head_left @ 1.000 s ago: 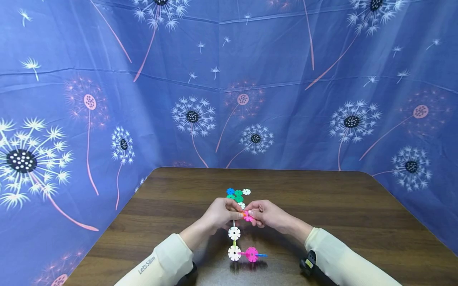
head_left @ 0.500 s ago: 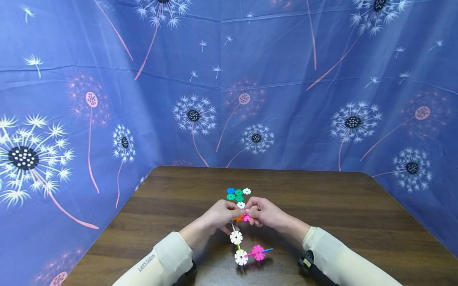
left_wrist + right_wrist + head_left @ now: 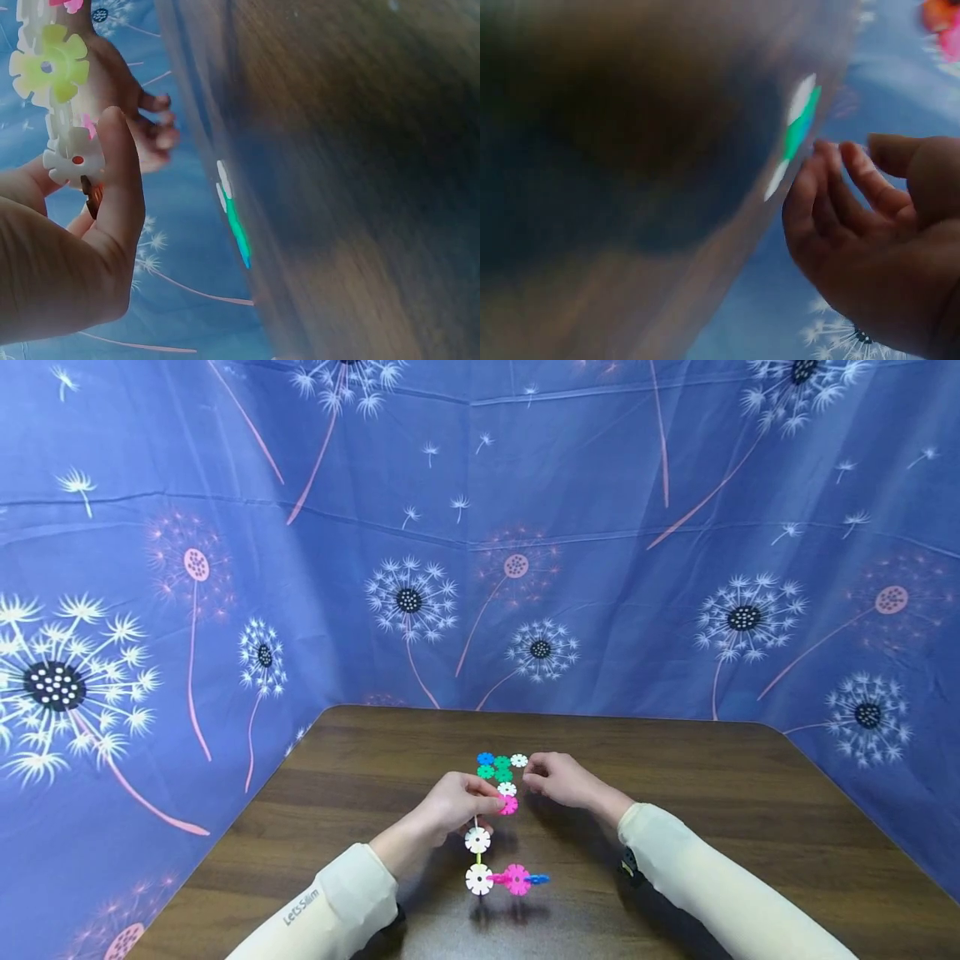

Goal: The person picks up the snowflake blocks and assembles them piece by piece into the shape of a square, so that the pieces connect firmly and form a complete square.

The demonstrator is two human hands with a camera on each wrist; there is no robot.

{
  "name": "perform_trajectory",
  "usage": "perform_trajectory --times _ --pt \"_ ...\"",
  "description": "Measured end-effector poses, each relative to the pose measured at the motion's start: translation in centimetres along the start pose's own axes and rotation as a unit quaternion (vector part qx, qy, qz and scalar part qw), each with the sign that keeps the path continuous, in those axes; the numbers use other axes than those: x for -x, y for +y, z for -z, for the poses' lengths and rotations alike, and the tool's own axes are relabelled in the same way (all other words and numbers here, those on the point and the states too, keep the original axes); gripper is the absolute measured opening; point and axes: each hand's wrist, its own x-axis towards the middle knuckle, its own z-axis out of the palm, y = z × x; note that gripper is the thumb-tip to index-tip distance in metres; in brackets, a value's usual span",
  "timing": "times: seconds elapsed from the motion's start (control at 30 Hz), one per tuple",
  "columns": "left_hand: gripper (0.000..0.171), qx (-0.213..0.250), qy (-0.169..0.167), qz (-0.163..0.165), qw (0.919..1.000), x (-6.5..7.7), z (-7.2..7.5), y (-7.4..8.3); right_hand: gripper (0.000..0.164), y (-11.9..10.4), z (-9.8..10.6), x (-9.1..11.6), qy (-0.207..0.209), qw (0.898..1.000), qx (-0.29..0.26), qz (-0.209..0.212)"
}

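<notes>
In the head view my left hand (image 3: 456,806) pinches a chain of notched flower-shaped plastic discs above the table. A pink disc (image 3: 510,805) sits at its fingertips. Below the hand hang a white disc (image 3: 477,840), another white disc (image 3: 479,880), a pink disc (image 3: 517,880) and a blue disc (image 3: 538,879). The left wrist view shows a yellow-green disc (image 3: 51,66) in the chain and an orange disc (image 3: 92,199) between thumb and fingers. My right hand (image 3: 562,779), loosely bent and holding nothing, is beside a loose white disc (image 3: 519,761).
Loose discs lie flat on the brown wooden table (image 3: 675,827) beyond my left hand: a blue disc (image 3: 486,759), several green discs (image 3: 503,774) and a nearer white disc (image 3: 507,789). A blue dandelion-print cloth (image 3: 600,527) hangs behind the table.
My right hand has let go of the pink disc and moved away and slightly right, toward the loose discs. My left hand keeps the chain, which has swung a little left.
</notes>
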Motion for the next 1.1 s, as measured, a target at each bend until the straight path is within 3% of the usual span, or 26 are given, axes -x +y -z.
perform_trajectory --times 0.13,0.3,0.43,0.6,0.73,0.97,1.1 --pt "0.014 0.007 -0.004 0.005 1.0 0.2 -0.1 -0.3 0.003 1.7 -0.1 -1.7 0.018 0.982 0.185 0.031" --pt "0.013 0.016 -0.013 0.001 0.9998 0.5 -0.5 -0.6 0.017 2.7 -0.8 -2.9 0.005 0.962 0.272 0.009" --pt "0.012 0.017 -0.013 -0.004 0.9998 0.5 -0.6 -0.5 0.032 2.5 -1.2 -3.6 -0.026 0.957 0.288 -0.037" --pt "0.013 0.018 -0.008 -0.011 0.9997 0.4 -0.7 -0.3 0.037 1.9 -1.3 -4.0 -0.05 0.953 0.289 -0.072" --pt "0.012 0.021 -0.013 -0.012 0.9996 0.4 -0.7 -0.4 0.032 2.1 -1.3 -3.7 -0.036 0.958 0.278 -0.06" --pt "0.012 0.013 -0.011 -0.01 0.9998 0.6 -0.5 -0.2 0.019 3.5 -0.9 -2.9 0.009 0.963 0.269 0.01" --pt "0.013 0.016 -0.01 -0.013 0.9997 0.6 -0.4 -0.2 0.015 3.8 -0.2 -2.2 -0.012 0.97 0.241 -0.003"
